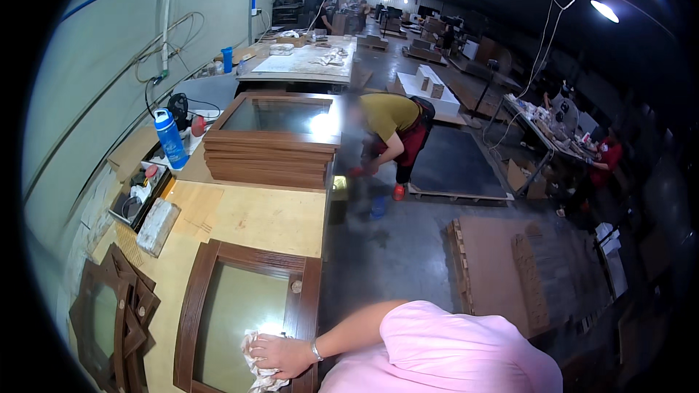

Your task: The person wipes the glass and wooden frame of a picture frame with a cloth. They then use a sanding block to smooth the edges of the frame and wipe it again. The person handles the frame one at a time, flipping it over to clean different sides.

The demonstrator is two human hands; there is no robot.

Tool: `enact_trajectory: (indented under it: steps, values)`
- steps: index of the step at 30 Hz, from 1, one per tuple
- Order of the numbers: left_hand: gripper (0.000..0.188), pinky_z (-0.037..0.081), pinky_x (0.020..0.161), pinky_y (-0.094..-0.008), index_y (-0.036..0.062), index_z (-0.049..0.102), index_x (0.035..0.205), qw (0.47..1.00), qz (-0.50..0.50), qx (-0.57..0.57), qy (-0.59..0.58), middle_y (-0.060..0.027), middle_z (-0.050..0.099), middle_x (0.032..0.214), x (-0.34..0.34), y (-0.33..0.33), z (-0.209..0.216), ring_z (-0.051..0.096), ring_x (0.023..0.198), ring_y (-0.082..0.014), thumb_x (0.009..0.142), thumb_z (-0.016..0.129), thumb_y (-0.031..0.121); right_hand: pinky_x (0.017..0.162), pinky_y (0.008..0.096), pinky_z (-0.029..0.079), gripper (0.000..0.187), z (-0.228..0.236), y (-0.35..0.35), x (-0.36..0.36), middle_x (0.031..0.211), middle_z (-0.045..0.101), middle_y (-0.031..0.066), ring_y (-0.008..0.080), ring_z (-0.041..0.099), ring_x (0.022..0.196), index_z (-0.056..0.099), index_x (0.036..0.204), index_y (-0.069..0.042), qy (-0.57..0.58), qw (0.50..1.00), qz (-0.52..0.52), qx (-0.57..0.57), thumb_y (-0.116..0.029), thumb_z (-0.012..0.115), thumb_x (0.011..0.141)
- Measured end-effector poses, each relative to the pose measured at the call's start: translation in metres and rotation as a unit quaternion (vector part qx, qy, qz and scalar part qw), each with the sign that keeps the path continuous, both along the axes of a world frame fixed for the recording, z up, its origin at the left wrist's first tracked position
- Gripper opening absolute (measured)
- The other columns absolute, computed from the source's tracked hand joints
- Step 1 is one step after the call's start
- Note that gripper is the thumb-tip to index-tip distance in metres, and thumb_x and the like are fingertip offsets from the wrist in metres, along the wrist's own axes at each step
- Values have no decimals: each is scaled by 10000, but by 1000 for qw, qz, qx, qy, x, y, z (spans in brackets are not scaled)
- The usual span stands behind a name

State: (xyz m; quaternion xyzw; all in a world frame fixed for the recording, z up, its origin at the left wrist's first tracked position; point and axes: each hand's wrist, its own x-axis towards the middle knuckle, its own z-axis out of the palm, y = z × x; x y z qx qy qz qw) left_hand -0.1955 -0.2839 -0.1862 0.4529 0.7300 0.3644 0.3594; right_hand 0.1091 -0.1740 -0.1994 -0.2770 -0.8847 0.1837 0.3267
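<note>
While the right hand presses a crumpled rag flat against the door frame beside its glass, the left hand is out of view.

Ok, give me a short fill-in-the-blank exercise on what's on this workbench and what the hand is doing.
1. The hand presses a crumpled white ____ on the glazed wooden door frame.
2. The wrist of that hand wears a thin ____.
3. Behind the frame, a stack of frames sits on the workbench, and left of it stands a ____ bottle with a white cap.
4. On the floor past the bench, a person in a yellow shirt is bent ____.

Missing words: rag; bracelet; blue; forward
</note>
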Motion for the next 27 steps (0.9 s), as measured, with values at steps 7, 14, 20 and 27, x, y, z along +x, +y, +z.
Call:
enact_trajectory:
  steps: [7,14,20,27]
  values:
    - [233,480,839,-357,-20,642,1037,998,12,58,-18,-130,654,1008,87,39,-7,591,935,-232,928,630,186,1086,508,308,417,-14,0,1,1227,529,219,371,452,1237,666,987,-35,20,1000,-16,-13,-290,734,664]
    - [228,476,853,-366,-21,643,1044,994,29,102,10,-137,653,1026,121,67,-23,591,953,-241,927,621,174,1013,512,339,399,-14,3,9,1148,544,191,360,478,1157,664,982,-73,20,1000,-1,16,-312,727,669]
    - [225,473,866,-373,-22,644,1050,992,58,111,33,-143,651,1042,122,65,-40,590,968,-250,927,614,164,1084,496,289,435,-28,6,-1,1270,512,223,346,415,1274,709,982,-61,-36,999,-6,6,-380,720,687]
    - [221,468,881,-382,-23,645,1057,987,75,121,75,-149,650,1060,121,56,-49,590,985,-259,927,605,152,1083,517,274,468,-31,6,-1,1273,508,207,349,397,1278,690,1035,-58,-45,999,6,-5,-416,713,736]
